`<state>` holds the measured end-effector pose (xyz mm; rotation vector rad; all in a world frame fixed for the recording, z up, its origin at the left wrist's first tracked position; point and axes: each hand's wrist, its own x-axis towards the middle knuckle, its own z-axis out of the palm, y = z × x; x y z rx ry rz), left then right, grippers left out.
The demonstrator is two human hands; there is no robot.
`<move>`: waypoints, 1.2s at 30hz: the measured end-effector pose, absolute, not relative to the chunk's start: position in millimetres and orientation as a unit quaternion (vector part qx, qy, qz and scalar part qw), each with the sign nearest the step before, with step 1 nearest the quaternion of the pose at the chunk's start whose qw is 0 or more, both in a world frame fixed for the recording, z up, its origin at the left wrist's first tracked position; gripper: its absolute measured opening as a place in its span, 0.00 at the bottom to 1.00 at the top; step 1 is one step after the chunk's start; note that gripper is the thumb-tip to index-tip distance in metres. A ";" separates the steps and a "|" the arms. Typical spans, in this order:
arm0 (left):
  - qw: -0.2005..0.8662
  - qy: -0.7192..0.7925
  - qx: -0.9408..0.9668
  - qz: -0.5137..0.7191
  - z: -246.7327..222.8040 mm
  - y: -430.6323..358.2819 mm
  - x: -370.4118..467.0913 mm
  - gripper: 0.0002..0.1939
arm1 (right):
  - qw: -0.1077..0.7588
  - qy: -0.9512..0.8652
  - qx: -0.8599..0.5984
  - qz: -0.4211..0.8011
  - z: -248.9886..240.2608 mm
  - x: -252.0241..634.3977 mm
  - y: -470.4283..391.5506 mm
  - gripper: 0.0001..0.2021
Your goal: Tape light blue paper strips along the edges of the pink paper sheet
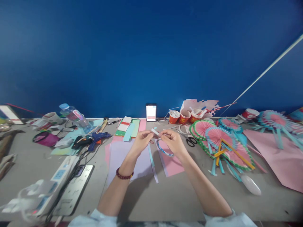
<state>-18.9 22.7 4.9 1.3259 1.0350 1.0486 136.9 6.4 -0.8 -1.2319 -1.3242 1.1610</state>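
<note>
A small white strip (155,132) sits between the hands, slanting from far left to near right. The left hand (142,142) and right hand (173,142) pinch it, fingers nearly closed, equally near.

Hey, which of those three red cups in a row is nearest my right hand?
The leftmost cup, almost straight beyond your right hand; the middle cup and rightmost cup stand farther right.

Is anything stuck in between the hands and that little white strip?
No, nothing visible is in the way: the left hand and right hand both have fingertips on the white strip. The curved blue-patterned band shows below the right hand, not in between.
</note>
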 end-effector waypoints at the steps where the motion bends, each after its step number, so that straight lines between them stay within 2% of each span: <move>1: 0.547 0.435 0.561 0.444 4.6 22.7 -18.9 0.11 | 0.477 -0.542 -0.502 0.475 -0.9 136.7 6.3 0.12; 15: 0.540 0.438 0.574 0.432 5.3 22.2 -19.5 0.13 | 0.474 -0.533 -0.516 0.475 1.1 136.5 5.8 0.13; 30: 0.536 0.430 0.584 0.433 5.5 21.0 -20.0 0.11 | 0.459 -0.550 -0.524 0.461 0.5 137.3 4.6 0.13; 36: 0.545 0.428 0.575 0.435 6.9 21.5 -19.5 0.19 | 0.459 -0.554 -0.527 0.453 3.0 136.6 4.1 0.13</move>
